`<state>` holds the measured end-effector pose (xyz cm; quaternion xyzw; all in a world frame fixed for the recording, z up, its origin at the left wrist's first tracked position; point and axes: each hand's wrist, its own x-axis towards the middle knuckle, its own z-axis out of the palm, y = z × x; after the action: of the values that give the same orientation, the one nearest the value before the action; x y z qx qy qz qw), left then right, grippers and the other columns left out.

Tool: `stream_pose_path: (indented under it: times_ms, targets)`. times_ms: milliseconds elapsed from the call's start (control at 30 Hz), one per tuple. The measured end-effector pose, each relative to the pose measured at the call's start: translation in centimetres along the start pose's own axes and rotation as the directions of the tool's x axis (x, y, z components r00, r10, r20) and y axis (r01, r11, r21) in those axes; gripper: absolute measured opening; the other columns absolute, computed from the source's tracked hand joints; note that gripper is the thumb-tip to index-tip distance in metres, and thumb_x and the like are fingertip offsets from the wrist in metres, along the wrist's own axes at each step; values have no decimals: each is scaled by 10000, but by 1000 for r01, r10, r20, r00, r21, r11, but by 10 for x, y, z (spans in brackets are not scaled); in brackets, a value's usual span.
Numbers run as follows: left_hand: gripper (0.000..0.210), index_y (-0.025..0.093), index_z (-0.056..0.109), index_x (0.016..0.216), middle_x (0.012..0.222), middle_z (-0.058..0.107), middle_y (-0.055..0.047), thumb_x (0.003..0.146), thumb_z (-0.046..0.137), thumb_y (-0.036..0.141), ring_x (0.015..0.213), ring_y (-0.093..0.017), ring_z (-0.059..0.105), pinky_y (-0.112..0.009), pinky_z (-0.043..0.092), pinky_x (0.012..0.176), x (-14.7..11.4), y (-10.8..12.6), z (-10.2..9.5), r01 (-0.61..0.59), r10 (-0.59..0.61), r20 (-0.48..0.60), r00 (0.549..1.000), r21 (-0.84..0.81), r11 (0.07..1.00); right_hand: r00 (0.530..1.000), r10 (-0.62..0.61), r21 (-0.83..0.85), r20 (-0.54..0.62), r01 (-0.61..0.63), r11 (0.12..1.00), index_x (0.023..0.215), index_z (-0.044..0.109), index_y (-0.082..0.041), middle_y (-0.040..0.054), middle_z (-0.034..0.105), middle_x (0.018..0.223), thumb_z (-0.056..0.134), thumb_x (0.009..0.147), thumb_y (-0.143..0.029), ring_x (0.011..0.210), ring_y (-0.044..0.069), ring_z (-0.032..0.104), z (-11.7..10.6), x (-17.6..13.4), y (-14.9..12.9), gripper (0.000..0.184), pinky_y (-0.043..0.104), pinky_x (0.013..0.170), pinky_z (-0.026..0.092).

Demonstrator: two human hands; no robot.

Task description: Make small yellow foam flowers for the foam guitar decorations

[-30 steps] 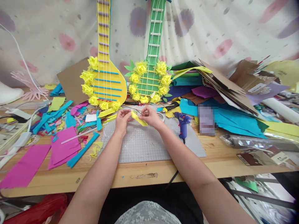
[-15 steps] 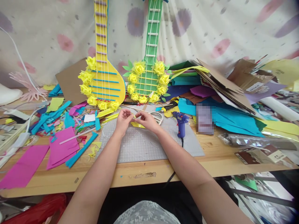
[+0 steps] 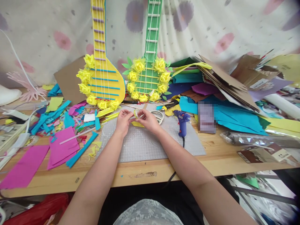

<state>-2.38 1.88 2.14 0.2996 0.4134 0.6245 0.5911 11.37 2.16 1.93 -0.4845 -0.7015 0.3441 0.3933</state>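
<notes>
Above the grey cutting mat (image 3: 140, 148), my left hand (image 3: 124, 122) and my right hand (image 3: 147, 121) face each other with pinched fingertips. Both grip a small piece of yellow paper (image 3: 135, 113), partly hidden by the fingers. Another yellow paper piece (image 3: 137, 124) shows just under the hands. Scissors with white handles (image 3: 159, 117) lie on the mat behind my right hand. A blue glue gun (image 3: 182, 123) stands to the right, its black cord running toward the table's front edge.
Behind the mat stand a yellow paper guitar (image 3: 109, 82) and a green one (image 3: 150, 82), both trimmed with yellow paper flowers. Pink sheets (image 3: 64, 145) and coloured scraps cover the left side. Blue paper (image 3: 236, 120), cardboard (image 3: 228, 82) and a blurred-out rectangle crowd the right.
More of the small yellow paper shows between my fingertips, now in a curved shape. My hands stay almost in place, and the view has shifted slightly.
</notes>
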Motion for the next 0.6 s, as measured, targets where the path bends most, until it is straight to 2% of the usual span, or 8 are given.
stream_pose_path:
  times_ms: [100, 400, 600]
  targets:
    - [392, 195, 418, 783, 659, 545, 71, 521, 710, 196, 606, -68, 565, -204, 474, 564, 0, -1, 1, 4, -4, -4, 1000, 9, 1000, 1000, -11, -23, -9, 10, 1000, 872, 551, -209, -13, 618, 887, 619, 684, -307, 612, 82, 534, -2, -2, -1, 222, 242, 638, 421]
    - [450, 202, 408, 800, 665, 557, 70, 507, 748, 236, 604, -68, 569, -203, 469, 563, -2, -1, 4, -3, 3, 11, 1000, 14, 1000, 1000, -18, 51, -5, 18, 999, 874, 555, -206, -3, 623, 891, 618, 679, -324, 628, 90, 546, -2, -2, -1, 237, 251, 648, 437]
    - [451, 197, 402, 783, 647, 532, 77, 508, 752, 267, 586, -66, 547, -207, 478, 542, -4, -3, 7, -33, 34, -6, 999, 90, 995, 999, -34, 57, 17, 33, 998, 868, 556, -195, -1, 616, 864, 609, 688, -350, 615, 85, 529, -1, -2, 4, 242, 245, 634, 435]
